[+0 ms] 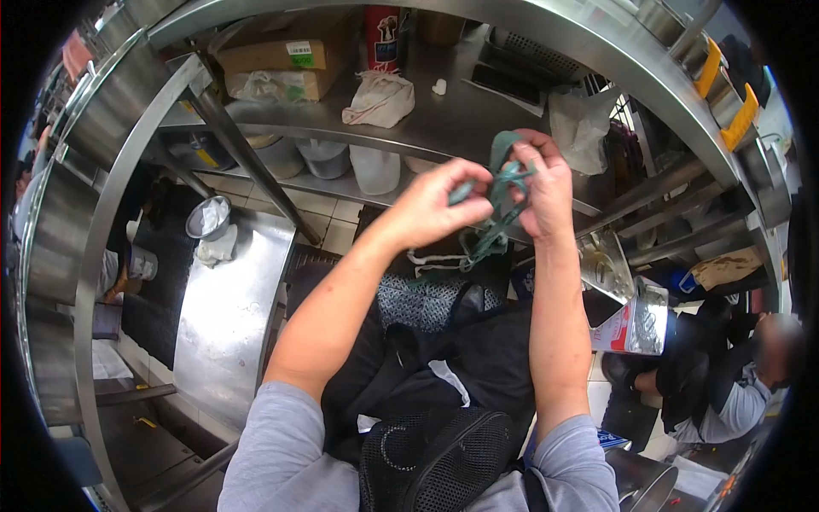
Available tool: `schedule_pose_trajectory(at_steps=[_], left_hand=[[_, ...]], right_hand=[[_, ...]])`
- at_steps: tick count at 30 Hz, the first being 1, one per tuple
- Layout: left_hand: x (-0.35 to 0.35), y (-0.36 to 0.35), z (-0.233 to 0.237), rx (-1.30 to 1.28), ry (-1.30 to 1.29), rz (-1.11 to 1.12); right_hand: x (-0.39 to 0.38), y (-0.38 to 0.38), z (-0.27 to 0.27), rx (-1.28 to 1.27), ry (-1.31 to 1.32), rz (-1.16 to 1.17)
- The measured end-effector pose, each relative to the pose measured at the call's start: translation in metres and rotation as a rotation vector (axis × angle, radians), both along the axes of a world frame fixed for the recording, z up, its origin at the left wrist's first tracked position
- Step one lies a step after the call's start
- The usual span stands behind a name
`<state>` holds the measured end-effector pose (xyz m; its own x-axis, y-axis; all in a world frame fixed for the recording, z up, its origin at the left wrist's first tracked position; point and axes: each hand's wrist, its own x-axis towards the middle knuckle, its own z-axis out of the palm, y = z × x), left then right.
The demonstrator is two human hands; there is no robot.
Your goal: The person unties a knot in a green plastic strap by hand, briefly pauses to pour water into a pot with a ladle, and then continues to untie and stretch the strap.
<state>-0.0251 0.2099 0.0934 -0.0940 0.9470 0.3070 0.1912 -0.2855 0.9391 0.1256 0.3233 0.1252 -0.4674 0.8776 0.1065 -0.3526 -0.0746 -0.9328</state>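
Observation:
Both my hands are raised in front of me over my lap, working on a tangled green strap [490, 239]. Between the thumb and fingers of my left hand [435, 205], a short green end pokes out. My right hand [546, 183] is closed around the upper loops, with a wider flat part of the strap standing up behind its fingers. Several thin strands hang down from the tangle. Below them, a whitish cord [439, 257] runs towards the patterned grey fabric [426, 299] near my lap.
A steel shelf [299, 119] ahead holds a cardboard box [273, 58], a crumpled cloth [380, 98] and a red canister [384, 43]. Plastic tubs [374, 171] stand underneath. To the left is a low steel surface [226, 324]. A person [725, 392] sits low at the right beside a tin [636, 320].

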Motion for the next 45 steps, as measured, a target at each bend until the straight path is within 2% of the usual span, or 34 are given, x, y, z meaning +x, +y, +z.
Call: schedule_pose_trajectory(at_steps=[2,5,8,11,12,14,16,18,19,20,22,24,25,30,32,33,34,36,40,41,43,45], left_hand=[[0.014,0.002,-0.008,0.041,0.126,-0.005],[0.021,0.0,-0.002,-0.045,0.165,-0.029],[0.016,0.004,-0.007,-0.103,-0.111,-0.042],[0.003,0.003,-0.01,-0.012,-0.098,-0.072],[0.001,-0.001,0.0,-0.088,-0.195,-0.087],[-0.002,-0.003,0.012,-0.16,-0.352,-0.138],[-0.011,-0.005,0.017,-0.145,-0.504,-0.225],[-0.013,-0.005,0.024,-0.084,-0.644,-0.221],[-0.013,-0.005,0.023,-0.06,-0.709,-0.195],[-0.015,-0.005,0.023,-0.036,-0.774,-0.166],[-0.028,-0.005,0.023,0.006,-0.731,-0.165],[-0.039,-0.011,0.026,0.052,-0.766,-0.178],[-0.043,-0.013,0.027,0.022,-0.721,-0.113],[-0.063,-0.019,0.023,-0.079,-0.531,0.074],[-0.071,-0.023,0.024,-0.166,-0.213,0.333],[-0.068,-0.021,0.026,-0.127,-0.202,0.436],[-0.074,-0.019,0.02,-0.125,-0.203,0.439],[-0.087,-0.016,0.009,-0.001,-0.186,0.424],[-0.085,-0.02,0.013,-0.007,-0.378,0.395],[-0.087,-0.02,0.011,-0.007,-0.376,0.393],[-0.09,-0.018,0.009,0.053,-0.545,0.223],[-0.083,-0.02,0.011,-0.017,-0.474,0.183]], right_hand=[[-0.006,-0.006,-0.003,-0.035,0.081,0.121],[-0.008,-0.013,0.004,-0.065,0.087,0.131],[0.002,-0.004,0.002,0.011,0.091,0.18],[0.013,0.013,-0.005,0.173,-0.001,0.167],[0.013,0.011,-0.004,0.171,0.0,0.164],[0.015,0.001,0.005,0.339,-0.054,0.298],[0.015,-0.005,0.002,0.067,-0.107,0.466],[0.004,-0.016,-0.003,0.093,-0.127,0.547],[0.0,-0.023,0.003,0.177,-0.228,0.58],[-0.004,-0.017,-0.017,0.319,-0.325,0.558],[-0.005,-0.017,-0.01,0.443,-0.534,0.423],[-0.004,-0.017,0.002,0.25,-0.551,0.398],[-0.004,-0.006,-0.015,0.266,-0.352,0.381],[0.018,0.018,-0.008,0.315,-0.339,0.19],[0.024,0.031,-0.015,0.306,-0.336,0.037],[0.024,0.034,-0.014,0.326,-0.303,-0.03],[0.027,0.036,-0.012,0.328,-0.303,-0.027],[0.032,0.037,-0.005,0.177,-0.268,-0.163],[0.033,0.055,-0.019,0.21,-0.123,-0.27],[0.034,0.056,-0.022,0.209,-0.122,-0.272],[0.034,0.056,-0.024,0.226,-0.17,-0.25],[0.035,0.054,-0.022,0.218,-0.211,-0.213]])
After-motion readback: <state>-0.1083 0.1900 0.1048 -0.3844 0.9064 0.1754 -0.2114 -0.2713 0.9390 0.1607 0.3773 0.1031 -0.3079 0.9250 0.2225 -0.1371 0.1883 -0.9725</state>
